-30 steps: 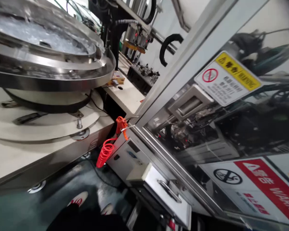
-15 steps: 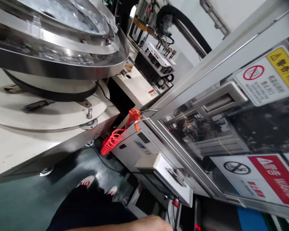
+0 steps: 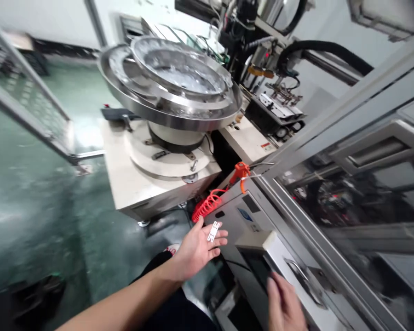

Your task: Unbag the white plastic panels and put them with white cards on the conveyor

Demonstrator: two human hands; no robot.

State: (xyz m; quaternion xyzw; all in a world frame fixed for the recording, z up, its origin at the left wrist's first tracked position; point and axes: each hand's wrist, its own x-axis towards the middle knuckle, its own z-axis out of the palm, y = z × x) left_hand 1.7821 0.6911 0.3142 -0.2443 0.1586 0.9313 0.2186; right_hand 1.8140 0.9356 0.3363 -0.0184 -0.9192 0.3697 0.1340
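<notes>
My left hand (image 3: 196, 250) is held palm up with its fingers spread. Across its palm and fingers lies a small flat white part (image 3: 213, 231) with slots at both ends, perhaps plastic. At the lower right, my right hand (image 3: 285, 303) is raised beside the control box (image 3: 271, 250), thumb and fingers bent. Blur hides whether it holds anything or touches the box.
A steel bowl feeder (image 3: 179, 120) with clear pieces stands on a cream base (image 3: 124, 184). A red coiled hose (image 3: 207, 206) leads to an orange air gun (image 3: 241, 171) by the cabinet. A windowed machine door (image 3: 331, 193) borders the right; metal railing (image 3: 31, 124) stands left.
The view has swung left and back, bringing in the whole feeder and the floor. Both hands now show, the left with the white part on it; before, only part of one hand was visible.
</notes>
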